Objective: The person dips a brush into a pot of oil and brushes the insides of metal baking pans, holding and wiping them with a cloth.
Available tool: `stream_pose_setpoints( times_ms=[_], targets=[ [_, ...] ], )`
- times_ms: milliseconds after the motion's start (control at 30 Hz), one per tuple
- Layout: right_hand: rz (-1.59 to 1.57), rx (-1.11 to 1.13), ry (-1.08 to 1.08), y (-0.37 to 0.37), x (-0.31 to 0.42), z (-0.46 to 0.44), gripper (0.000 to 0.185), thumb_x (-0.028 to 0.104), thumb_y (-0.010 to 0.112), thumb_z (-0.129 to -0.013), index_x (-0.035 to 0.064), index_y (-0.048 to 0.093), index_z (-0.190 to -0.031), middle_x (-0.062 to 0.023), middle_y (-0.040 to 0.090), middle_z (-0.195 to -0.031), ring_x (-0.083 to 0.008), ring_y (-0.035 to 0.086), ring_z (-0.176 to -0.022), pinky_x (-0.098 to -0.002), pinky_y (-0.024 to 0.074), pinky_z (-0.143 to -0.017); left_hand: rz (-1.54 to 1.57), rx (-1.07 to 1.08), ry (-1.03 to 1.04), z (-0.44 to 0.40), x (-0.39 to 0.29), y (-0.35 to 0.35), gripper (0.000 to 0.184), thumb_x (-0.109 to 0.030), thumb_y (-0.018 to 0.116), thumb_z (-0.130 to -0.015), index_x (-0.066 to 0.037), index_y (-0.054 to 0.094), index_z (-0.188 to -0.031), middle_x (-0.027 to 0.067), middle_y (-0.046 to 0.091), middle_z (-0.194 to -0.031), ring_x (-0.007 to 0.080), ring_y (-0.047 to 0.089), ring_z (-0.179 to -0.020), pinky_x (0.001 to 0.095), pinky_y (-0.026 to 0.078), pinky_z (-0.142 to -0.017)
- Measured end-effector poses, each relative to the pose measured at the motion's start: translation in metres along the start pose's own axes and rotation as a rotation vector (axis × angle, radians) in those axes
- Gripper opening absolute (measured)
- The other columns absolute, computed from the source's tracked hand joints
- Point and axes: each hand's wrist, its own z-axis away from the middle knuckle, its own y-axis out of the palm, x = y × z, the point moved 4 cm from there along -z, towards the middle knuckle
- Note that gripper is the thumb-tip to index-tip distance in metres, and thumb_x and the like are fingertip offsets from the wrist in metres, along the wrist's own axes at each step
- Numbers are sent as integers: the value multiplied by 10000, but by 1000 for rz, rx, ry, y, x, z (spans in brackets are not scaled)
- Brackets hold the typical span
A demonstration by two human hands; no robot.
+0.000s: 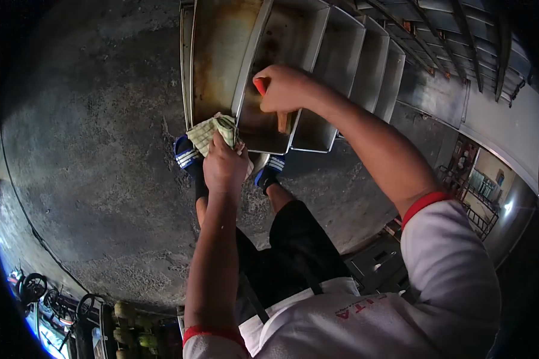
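My left hand is closed on a folded, pale checked cloth, which lies against the near edge of a metal rack. Inside the rack's second compartment from the left, my right hand grips a tool, its fist hiding the middle. A red end sticks out on one side of the fist, and a flat brown part points down below it. Its exact kind is unclear. Brown stains mark the metal walls around both hands.
My feet in blue sandals stand close to the rack on a rough concrete floor. A dark cable runs along the floor at left. Bicycles are at lower left, and metal framing is at upper right.
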Motion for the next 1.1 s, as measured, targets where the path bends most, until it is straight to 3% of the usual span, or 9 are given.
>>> stream_pose_setpoints(
  times_ms=[233,300,433,567,633,767,800,867,1100],
  targets=[
    [-262,-163,-207,10,-48,62,184,42,624,-629,18,452,-693,-119,494,-656,-262,540,-641,-369,423,-579,14,11,52,4,-4,7,574,-279,681,-778,-3,424,-1211,232,613,-976,416,626,-859,488,521,-726],
    [245,-494,-401,-37,-25,138,217,9,618,-615,29,419,-701,-103,474,-694,-225,539,-689,-335,410,-618,26,58,61,0,-2,2,548,-259,671,-788,-3,438,-1213,236,617,-999,417,622,-889,475,520,-750],
    [-278,-992,34,15,-140,216,143,82,618,-743,38,482,-742,-70,524,-727,-214,553,-702,-340,407,-599,170,167,-50,18,0,-57,438,-164,607,-827,-6,482,-1216,258,616,-1071,429,596,-991,421,510,-832],
    [-1214,-808,966,188,-271,211,140,236,610,-840,106,586,-885,-44,579,-838,-185,597,-734,-296,377,-493,434,-62,107,13,60,-116,392,-51,531,-893,-39,481,-1282,183,633,-1129,287,636,-1019,365,496,-856],
    [-1532,-824,850,258,-287,172,308,322,615,-858,146,555,-1104,-38,605,-876,-171,578,-686,-283,411,-500,777,-105,95,-7,78,-118,345,-47,495,-918,-31,493,-1263,130,633,-1128,228,638,-955,350,507,-824],
    [-1881,-812,292,297,-305,46,392,370,643,-854,160,546,-1172,-55,622,-1018,-208,613,-833,-295,430,-516,225,-144,-148,-73,97,-91,465,-365,627,-827,-89,553,-1194,230,640,-1068,418,587,-1043,447,477,-850],
    [-1953,-892,205,295,-314,22,372,357,639,-864,157,552,-1165,-54,625,-1037,-210,617,-868,-296,436,-524,194,-110,-172,-81,85,-84,455,-331,634,-845,-81,550,-1216,157,665,-1065,264,647,-981,360,492,-807],
    [-2136,-1140,21,260,-295,-11,301,316,625,-887,141,568,-1125,-51,630,-1030,-206,621,-887,-298,443,-540,122,-139,-96,-101,76,-57,533,-410,624,-824,-55,548,-1214,201,643,-1093,364,612,-1049,410,477,-842],
    [-2068,-1186,145,251,-226,29,31,101,544,-890,82,540,-915,-37,523,-748,-173,518,-616,-331,437,-508,305,-136,-61,-133,78,-57,503,-391,595,-833,5,582,-1143,240,633,-1072,361,617,-1028,434,477,-833]
  ],
)
